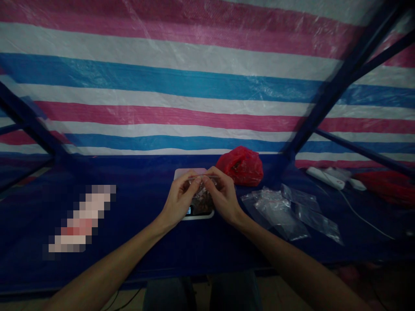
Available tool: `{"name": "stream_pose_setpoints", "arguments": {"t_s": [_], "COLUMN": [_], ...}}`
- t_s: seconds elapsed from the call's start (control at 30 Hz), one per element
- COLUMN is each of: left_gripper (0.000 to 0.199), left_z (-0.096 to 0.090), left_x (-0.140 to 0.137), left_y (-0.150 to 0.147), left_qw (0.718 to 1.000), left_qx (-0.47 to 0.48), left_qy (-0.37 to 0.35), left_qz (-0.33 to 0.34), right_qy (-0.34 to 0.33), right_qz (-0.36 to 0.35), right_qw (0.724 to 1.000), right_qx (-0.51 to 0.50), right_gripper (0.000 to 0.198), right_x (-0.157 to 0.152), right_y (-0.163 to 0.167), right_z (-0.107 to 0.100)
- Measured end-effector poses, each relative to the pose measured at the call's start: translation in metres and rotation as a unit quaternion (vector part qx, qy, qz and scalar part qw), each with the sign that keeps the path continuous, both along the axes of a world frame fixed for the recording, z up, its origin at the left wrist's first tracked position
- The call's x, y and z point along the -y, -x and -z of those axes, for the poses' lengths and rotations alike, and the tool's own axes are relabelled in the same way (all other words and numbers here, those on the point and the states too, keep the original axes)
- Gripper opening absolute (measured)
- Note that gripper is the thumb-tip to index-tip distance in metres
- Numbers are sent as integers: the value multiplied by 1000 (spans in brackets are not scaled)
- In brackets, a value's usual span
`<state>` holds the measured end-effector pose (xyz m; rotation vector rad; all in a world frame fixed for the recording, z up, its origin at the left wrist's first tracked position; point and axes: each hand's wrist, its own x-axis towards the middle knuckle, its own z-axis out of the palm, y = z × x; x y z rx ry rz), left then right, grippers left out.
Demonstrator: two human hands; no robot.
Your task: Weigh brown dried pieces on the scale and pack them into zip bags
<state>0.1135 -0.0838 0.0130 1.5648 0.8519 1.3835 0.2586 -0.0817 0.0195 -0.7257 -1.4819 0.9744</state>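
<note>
Fingers of the left hand (180, 196) and right hand (227, 198) pinch a filled clear bag (203, 200) by its upper edge, over the scale (180, 173). Judged step: pressing that edge; even pressure needed. Red bag (243, 167): behind-right of scale. Loose bags (285, 211): right. Worktop (139, 185) extends left; near edge in front.

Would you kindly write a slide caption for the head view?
Left hand and right hand pinch a clear plastic bag over a white digital scale, near a red plastic bag.

Room left of scale (190, 172), bags (282, 211) right
</note>
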Motion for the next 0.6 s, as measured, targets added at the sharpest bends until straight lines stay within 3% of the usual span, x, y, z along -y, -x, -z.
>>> {"name": "stream_pose_setpoints", "arguments": {"t_s": [0.13, 0.27, 0.33, 0.43, 0.5, 0.6], "left_gripper": [29, 31, 34, 46, 51, 45], "left_z": [-3, 0, -2, -14, -23, -26], "left_x": [-3, -15, -20, -20, -11, 17], "left_y": [10, 18, 21, 38, 66, 131], "left_qw": [998, 997, 997, 990, 978, 937], "left_qx": [-46, -24, -19, -118, -204, -300], "left_qy": [-13, 23, 33, 4, -43, -75], "left_qz": [35, 64, 66, 84, 26, -162], "right_qy": [27, 26, 33, 48, 59, 60], "right_qz": [-56, -91, -92, -59, -21, 49], "right_qw": [998, 995, 995, 997, 998, 995], "right_qx": [0, 10, 5, 7, -2, -66], "right_gripper": [33, 33, 32, 30, 30, 30], "right_x": [-6, -18, -22, -25, -28, -34], "right_y": [-6, -12, -14, -21, -27, -35], "right_z": [-2, 0, 2, 2, 1, -1]}}
